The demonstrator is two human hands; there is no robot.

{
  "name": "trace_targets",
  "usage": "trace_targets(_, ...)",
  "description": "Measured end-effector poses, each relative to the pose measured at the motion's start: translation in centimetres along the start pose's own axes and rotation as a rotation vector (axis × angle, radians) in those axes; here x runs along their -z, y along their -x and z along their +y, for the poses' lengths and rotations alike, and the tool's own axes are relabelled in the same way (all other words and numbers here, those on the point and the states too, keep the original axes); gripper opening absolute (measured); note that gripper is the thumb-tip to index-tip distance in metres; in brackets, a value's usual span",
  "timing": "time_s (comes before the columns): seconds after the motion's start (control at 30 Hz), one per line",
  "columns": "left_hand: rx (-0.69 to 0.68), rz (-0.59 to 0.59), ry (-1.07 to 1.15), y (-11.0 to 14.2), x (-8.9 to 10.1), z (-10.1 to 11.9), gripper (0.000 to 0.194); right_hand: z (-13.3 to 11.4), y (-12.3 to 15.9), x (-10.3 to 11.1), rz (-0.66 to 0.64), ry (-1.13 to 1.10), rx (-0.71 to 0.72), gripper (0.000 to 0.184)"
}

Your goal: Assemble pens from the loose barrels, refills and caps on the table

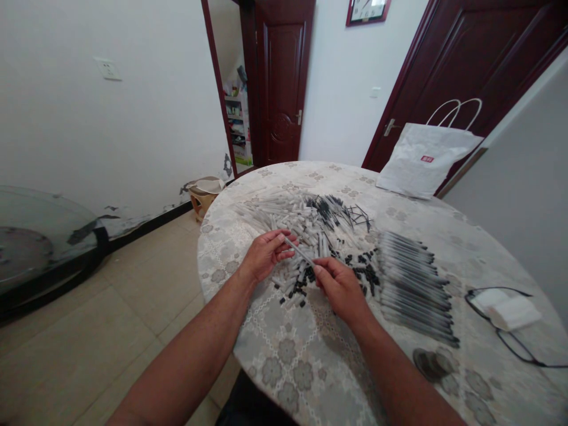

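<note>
A slim translucent pen barrel (300, 251) spans the gap between my two hands, tilted down to the right. My left hand (270, 251) pinches its upper left end between thumb and fingers. At the lower right end, my right hand (339, 283) grips it with thumb and forefinger. Beneath and beyond the hands lies a loose heap of clear tubes (266, 210), pale caps (284, 273) and small black plugs (366, 273). Dark thin refills (332, 210) are piled at the back of the heap. Right of my right hand, assembled-looking pens (412, 287) lie side by side in a long row.
The round table has a flowered cloth (288, 361). On its right are black-framed glasses (515, 346), folded white tissue (510, 307) and a small dark round object (430, 362). A white paper bag (428, 160) stands at the back right. A stool (204, 198) stands beyond the left edge.
</note>
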State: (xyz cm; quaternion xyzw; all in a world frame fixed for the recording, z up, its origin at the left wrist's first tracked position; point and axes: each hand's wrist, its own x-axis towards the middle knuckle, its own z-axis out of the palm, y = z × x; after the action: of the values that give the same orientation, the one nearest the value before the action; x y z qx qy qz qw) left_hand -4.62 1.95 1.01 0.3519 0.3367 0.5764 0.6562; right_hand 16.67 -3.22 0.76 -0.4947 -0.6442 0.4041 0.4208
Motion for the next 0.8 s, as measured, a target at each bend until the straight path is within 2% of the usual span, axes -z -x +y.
trace_targets(0.13,-0.038,0.009,0.021,-0.1,-0.1,-0.2,0.031,0.1,0.0,-0.9,-0.027,-0.23,-0.115,0.032)
trace_targets(0.23,-0.042,-0.013,0.019,0.0,-0.4,-0.1,0.032,-0.3,0.0,-0.8,0.013,-0.204,-0.097,0.03)
trace_targets(0.37,-0.078,-0.029,-0.06,0.6,-1.1,0.2,0.033,-2.1,0.3,0.4,0.078,0.185,0.128,0.019)
trace_targets(0.5,-0.076,-0.066,-0.241,0.8,-1.1,0.2,0.037,-4.3,0.8,2.3,-0.003,0.64,0.218,0.01)
trace_targets(0.63,-0.091,-0.105,-0.472,0.8,-0.6,0.1,0.036,-6.1,2.0,5.7,-0.052,0.85,0.235,0.006)
trace_targets(0.73,-0.135,-0.09,-0.651,1.0,-0.3,0.1,0.036,-6.5,3.4,10.4,-0.046,0.842,0.245,0.01)
trace_targets(0.8,-0.204,-0.074,-0.837,1.0,0.0,0.1,0.034,-5.7,4.4,14.1,-0.01,0.821,0.228,0.01)
